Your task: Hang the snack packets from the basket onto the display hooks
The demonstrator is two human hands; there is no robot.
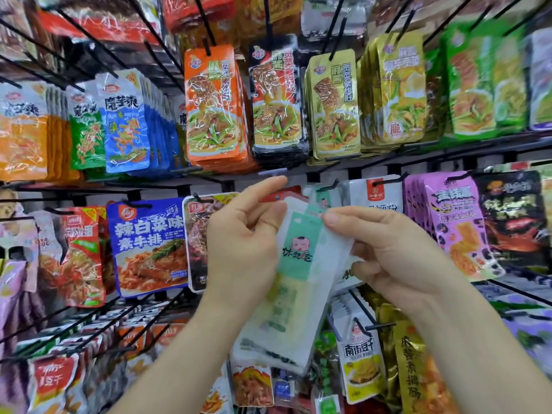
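Packets (294,264) look light, limp and slick, so both hands, left (242,240) and right (388,252), fingers pinched on them, sensibly grip near the top edge.

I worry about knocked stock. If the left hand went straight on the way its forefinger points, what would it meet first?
The left hand, holding white-and-teal packets, would likely meet the black shelf rail above its fingertip, then the black packets over it; depth is unclear.
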